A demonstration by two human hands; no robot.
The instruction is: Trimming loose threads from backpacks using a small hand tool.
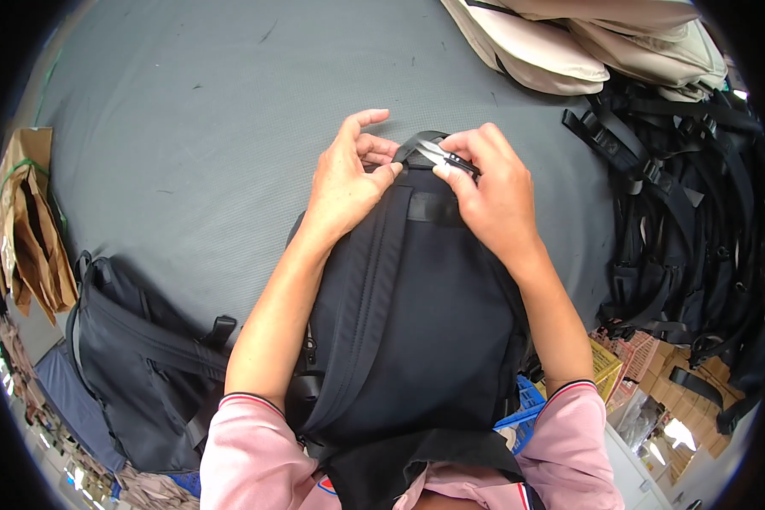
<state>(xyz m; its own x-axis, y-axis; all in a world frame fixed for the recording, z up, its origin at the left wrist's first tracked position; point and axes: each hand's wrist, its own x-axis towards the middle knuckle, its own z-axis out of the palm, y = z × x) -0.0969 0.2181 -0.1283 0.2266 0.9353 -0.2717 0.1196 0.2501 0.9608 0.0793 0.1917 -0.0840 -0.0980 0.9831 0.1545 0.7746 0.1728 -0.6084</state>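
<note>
Both hands pinch at the backpack (416, 314) top: left hand (344, 183) thumb and finger press the handle (421, 144), right hand (493, 191) fingertips nip the small tool (450, 157), which could slip and nick the fabric.

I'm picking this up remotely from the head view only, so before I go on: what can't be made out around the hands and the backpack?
- Small silvery piece at the top handle of the black backpack: mostly covered by the right hand; its kind is unclear.
- Backpack's underside: lying against the grey table.
- Left hand fingertips: tucked behind the handle.
- Pile of black straps: runs into the dark right rim.
- Second backpack: cut off lower left.
</note>
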